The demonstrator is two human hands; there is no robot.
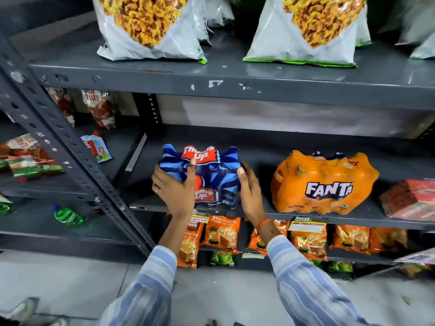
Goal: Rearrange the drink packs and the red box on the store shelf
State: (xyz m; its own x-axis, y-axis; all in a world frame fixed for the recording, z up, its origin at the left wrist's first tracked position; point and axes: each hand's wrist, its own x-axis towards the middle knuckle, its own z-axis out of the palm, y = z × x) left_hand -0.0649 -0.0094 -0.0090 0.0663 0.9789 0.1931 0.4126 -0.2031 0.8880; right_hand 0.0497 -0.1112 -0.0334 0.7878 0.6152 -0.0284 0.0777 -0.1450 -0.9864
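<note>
A blue Thums Up drink pack (pixel 211 170) stands at the left of the middle shelf (pixel 270 214). My left hand (pixel 175 187) grips its left front side, thumb on the face. Against the pack's right side presses my right hand (pixel 249 187). An orange Fanta drink pack (pixel 322 182) stands to the right, apart from the blue one. The red box (pixel 412 200) lies at the shelf's far right edge, partly cut off by the frame.
Large white snack bags (pixel 146 27) stand on the shelf above. Orange tea pouches (pixel 223 234) hang on the shelf below. A slanted grey upright post (pixel 70 147) divides off a left rack with snack packets and a green bottle (pixel 68 216).
</note>
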